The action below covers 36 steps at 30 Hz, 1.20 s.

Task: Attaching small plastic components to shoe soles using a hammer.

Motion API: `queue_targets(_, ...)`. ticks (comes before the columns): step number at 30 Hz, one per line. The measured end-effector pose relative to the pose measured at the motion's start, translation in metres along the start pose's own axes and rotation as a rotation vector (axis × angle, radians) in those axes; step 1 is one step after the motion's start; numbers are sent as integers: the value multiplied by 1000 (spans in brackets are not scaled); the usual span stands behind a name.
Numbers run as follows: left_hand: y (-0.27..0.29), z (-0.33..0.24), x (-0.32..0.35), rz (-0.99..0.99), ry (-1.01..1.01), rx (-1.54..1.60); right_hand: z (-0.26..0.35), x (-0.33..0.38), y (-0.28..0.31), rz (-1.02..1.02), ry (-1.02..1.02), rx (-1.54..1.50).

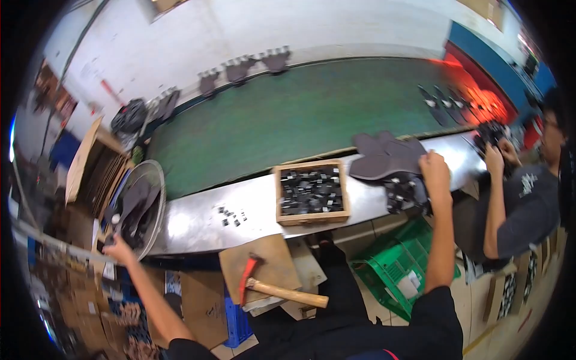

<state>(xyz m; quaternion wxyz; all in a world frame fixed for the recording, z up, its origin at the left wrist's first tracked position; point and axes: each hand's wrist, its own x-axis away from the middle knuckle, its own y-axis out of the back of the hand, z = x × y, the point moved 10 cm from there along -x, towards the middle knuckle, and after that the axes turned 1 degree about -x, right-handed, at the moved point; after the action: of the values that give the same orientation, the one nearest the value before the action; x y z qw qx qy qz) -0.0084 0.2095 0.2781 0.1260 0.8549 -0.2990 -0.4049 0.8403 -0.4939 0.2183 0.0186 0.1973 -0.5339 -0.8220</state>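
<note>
My left hand (122, 249) reaches far left, beside a round clear-walled bin (157, 180) holding dark flat pieces (137, 204). Its fingers are closed by something small and dark, too blurred to name. On the right, my right hand (435, 171) is closed at the edge of a pile of dark grey shoe soles (387, 157); what its fingers pinch is hidden. Black strap-like pieces (403, 195) lie just below the soles. Between my arms, a wooden box (311, 221) is full of small black pieces. Several similar pieces (228, 216) lie loose on the metal ledge (186, 231).
A red-headed hammer (282, 290) rests on a board (240, 264) in front of me. Beyond the ledge runs a green conveyor belt (270, 114), with glowing red light at its right end. A green crate (390, 264) stands below; a co-worker (522, 192) works at right.
</note>
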Motion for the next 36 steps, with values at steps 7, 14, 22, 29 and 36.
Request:
queue_targets(7,140,-389,377,1058,-956,865,269,146,194,-571,1048,-64)
queue_targets(14,248,-360,413,1716,-281,1179,323,279,223,-161,1358,-1017)
queue_targets(22,176,-208,402,1239,340,1178,269,368,-11,672,634,-216)
queue_targets(29,115,-208,431,974,-415,626,115,335,8,530,203,-562)
queue_targets(36,47,-247,409,1033,-515,476,49,355,11,448,-174,-913)
